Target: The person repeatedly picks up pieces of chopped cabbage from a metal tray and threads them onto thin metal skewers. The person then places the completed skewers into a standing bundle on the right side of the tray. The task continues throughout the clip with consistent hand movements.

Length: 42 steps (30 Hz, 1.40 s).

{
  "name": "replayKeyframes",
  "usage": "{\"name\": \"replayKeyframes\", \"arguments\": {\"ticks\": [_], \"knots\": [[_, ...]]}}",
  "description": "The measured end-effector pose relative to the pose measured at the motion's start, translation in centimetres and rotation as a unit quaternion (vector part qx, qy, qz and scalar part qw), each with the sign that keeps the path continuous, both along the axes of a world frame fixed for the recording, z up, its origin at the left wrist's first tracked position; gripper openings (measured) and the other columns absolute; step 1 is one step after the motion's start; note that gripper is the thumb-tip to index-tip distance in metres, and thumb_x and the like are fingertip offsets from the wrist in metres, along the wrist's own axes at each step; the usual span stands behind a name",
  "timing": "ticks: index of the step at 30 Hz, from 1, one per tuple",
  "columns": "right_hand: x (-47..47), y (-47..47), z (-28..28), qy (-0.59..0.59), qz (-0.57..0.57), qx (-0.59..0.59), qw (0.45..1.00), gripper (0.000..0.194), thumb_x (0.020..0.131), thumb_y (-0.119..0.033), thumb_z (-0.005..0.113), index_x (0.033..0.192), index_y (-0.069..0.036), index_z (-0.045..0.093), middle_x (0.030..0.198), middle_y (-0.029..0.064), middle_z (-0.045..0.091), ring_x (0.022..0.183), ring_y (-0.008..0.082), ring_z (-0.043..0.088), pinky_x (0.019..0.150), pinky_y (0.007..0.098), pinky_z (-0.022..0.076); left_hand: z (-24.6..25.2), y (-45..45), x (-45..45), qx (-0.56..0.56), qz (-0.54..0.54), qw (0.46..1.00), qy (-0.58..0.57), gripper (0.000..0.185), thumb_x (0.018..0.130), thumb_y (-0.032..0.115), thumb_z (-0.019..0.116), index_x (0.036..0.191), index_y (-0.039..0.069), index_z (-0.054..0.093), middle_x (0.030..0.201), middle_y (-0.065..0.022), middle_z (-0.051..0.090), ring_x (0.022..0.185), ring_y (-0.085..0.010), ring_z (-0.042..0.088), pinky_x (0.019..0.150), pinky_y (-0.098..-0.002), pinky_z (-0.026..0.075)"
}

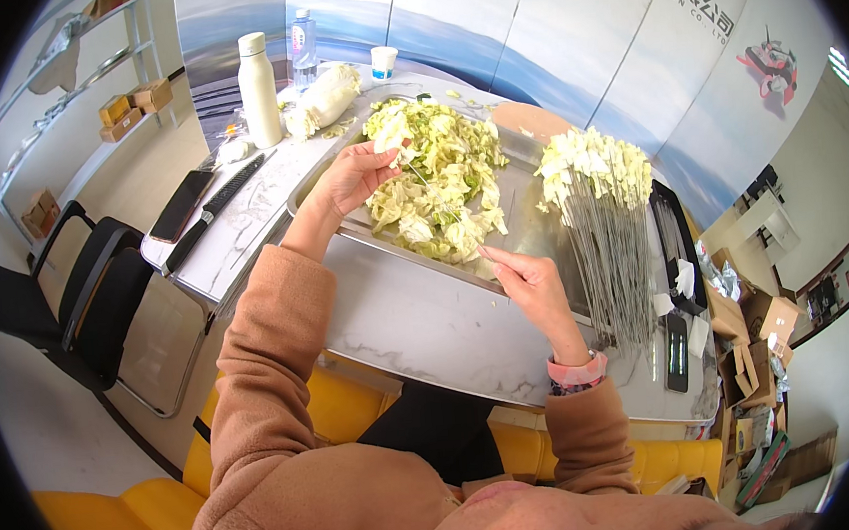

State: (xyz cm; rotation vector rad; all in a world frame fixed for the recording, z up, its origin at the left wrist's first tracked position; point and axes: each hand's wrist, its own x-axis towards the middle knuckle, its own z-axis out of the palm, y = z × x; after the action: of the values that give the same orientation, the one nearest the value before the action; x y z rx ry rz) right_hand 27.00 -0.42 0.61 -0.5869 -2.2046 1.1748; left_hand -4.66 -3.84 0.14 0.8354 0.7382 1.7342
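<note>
My left hand [359,175] pinches a pale piece of cabbage leaf [391,133] at the far tip of a thin metal skewer [424,180]. Between its thumb and fingers, my right hand [535,281] grips the skewer's near end. Both hands are over a steel tray [386,247] holding a heap of torn cabbage leaves [453,141]. To the right lies a thick bundle of metal skewers [610,274], their far ends covered with threaded cabbage leaves [595,164].
Left on the marble-patterned table are a sheathed knife [214,213], a phone [183,206], a white flask [259,92] and a whole cabbage [324,102]. A paper cup [383,62] stands behind. A black box [678,247] and another phone [676,351] lie right.
</note>
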Motion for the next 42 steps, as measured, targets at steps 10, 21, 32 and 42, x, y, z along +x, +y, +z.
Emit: {"name": "replayKeyframes", "arguments": {"ticks": [10,21,32,42], "knots": [[-0.1,0.2,-0.5,0.005,-0.006,0.005,1.000,0.029,0.089,-0.003,0.054,0.117,-0.003,0.063,0.060,-0.0073,0.041,0.054,0.0008,0.033,0.048,0.0197,0.0277,-0.2,0.0,0.3,-0.004,0.005,0.998,0.055,0.024,0.087,0.003,0.061,0.110,-0.003,0.062,0.101,-0.0043,0.066,0.083,-0.0082,0.061,0.075,-0.0214,0.053],[-0.5,-0.2,-0.6,0.017,-0.025,0.019,0.999,0.028,0.090,-0.008,0.055,0.117,-0.002,0.062,0.059,-0.0049,0.041,0.053,0.0017,0.034,0.045,0.0212,0.0290,0.3,-0.1,2.0,-0.014,0.008,0.998,0.065,0.017,0.085,0.003,0.065,0.101,0.000,0.064,0.095,-0.0046,0.066,0.081,-0.0102,0.062,0.074,-0.0232,0.052],[-0.4,-0.1,-0.5,0.016,-0.016,-0.004,1.000,0.029,0.090,-0.007,0.055,0.117,-0.003,0.062,0.059,-0.0068,0.040,0.053,0.0011,0.032,0.045,0.0210,0.0268,-0.9,0.7,0.5,-0.017,0.097,0.995,0.012,0.010,0.085,0.005,0.065,0.095,0.002,0.064,0.088,-0.0023,0.066,0.074,-0.0062,0.060,0.068,-0.0180,0.051],[0.2,0.3,0.3,0.018,0.033,-0.116,0.993,0.030,0.090,-0.006,0.053,0.119,-0.003,0.061,0.058,-0.0088,0.038,0.051,0.0011,0.031,0.045,0.0197,0.0251,-0.4,0.5,1.3,0.019,0.128,0.992,-0.001,0.011,0.084,0.004,0.066,0.095,0.003,0.064,0.089,-0.0030,0.067,0.076,-0.0062,0.060,0.070,-0.0194,0.049]]}}
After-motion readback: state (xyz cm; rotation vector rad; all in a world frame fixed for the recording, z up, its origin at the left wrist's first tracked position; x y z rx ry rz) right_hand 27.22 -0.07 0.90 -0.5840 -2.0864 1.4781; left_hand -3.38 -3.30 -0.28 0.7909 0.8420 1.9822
